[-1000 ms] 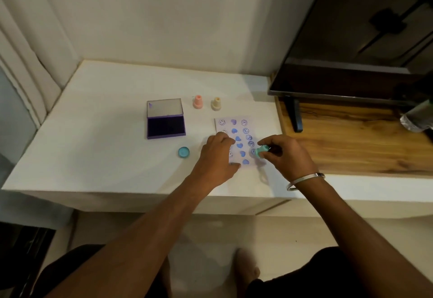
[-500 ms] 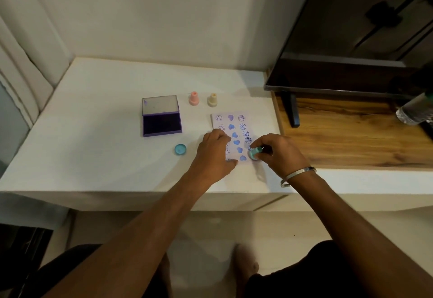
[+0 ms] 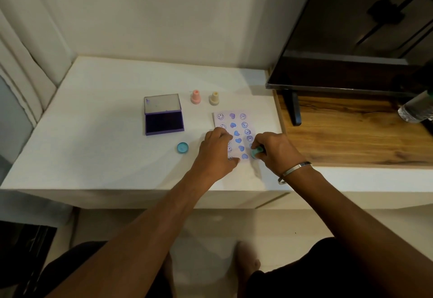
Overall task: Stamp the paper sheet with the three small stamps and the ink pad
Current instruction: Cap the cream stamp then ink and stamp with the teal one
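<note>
Right hand (image 3: 276, 151) pinches round teal stamp (image 3: 255, 152) on flat paper sheet (image 3: 236, 128); left hand (image 3: 216, 151) presses sheet, fingers curled.

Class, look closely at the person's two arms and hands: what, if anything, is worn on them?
Both forearms are bare, with no sleeves visible. The right wrist carries a plain silver metal bangle. The left hand and right hand wear no gloves; no rings are visible.

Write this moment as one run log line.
left hand: presses paper | right hand: holds teal stamp on paper | ink pad: open
</note>
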